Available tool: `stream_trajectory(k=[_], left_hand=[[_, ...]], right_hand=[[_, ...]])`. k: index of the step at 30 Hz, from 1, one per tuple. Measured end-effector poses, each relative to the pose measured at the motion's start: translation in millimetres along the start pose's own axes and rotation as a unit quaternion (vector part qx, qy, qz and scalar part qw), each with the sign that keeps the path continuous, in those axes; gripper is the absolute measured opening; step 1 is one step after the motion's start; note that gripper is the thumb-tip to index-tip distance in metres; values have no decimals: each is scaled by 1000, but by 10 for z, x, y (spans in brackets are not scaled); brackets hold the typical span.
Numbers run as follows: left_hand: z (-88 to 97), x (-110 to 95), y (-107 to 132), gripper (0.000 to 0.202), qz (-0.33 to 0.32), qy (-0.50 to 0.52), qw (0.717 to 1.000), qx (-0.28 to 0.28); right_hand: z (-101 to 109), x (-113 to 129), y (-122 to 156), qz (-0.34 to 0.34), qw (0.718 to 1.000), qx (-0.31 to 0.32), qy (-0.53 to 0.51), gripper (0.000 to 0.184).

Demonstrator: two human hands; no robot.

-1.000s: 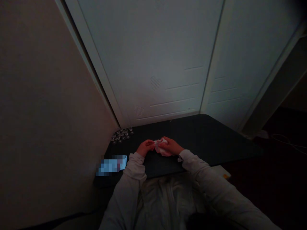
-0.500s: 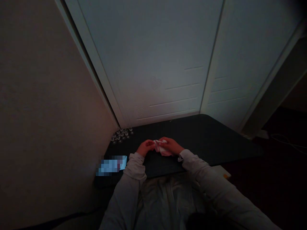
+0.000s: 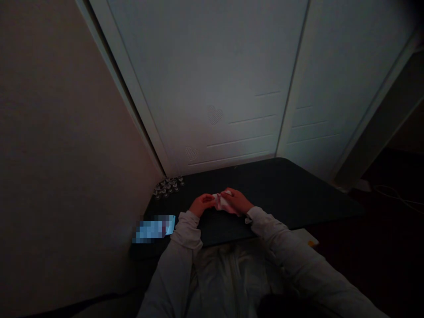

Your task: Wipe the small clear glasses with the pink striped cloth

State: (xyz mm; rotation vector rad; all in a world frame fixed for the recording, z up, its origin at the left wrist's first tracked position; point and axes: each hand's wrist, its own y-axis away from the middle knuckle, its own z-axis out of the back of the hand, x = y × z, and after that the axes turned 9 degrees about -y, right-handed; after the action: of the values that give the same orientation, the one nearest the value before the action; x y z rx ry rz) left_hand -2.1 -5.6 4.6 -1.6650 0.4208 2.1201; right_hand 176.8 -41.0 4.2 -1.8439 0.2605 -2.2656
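Observation:
Between my hands is a small, crumpled piece of white and pink cloth or tissue [image 3: 226,206]; dim light hides which. My left hand [image 3: 202,203] pinches its left end with the fingertips. Over its right side, my right hand [image 3: 239,201] is closed, with the lower part hanging out below the fingers. Both hands are just above the dark table [image 3: 274,190], near its front edge.
Several small shiny, clear objects [image 3: 168,187] stand in a cluster at the table's back left corner. A lit, blurred screen [image 3: 154,229] lies at the front left. White panelled doors [image 3: 212,79] rise behind the table. A pale box-like object [image 3: 303,237] shows below its right front edge.
The fingers of my right hand have shifted slightly on the crumpled piece, and its folds look a little different. Both arms stay in nearly the same place.

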Motion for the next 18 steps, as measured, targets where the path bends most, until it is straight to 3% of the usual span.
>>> stream_trajectory(k=[11,18], left_hand=[[4,55,-28,30,13,96,994,-39],[-11,-1,0,30,27,128,990,-49]], right_hand=[[24,49,13,-38,988,46,-145,30],[27,5,8,-19,993,76,-85,29]])
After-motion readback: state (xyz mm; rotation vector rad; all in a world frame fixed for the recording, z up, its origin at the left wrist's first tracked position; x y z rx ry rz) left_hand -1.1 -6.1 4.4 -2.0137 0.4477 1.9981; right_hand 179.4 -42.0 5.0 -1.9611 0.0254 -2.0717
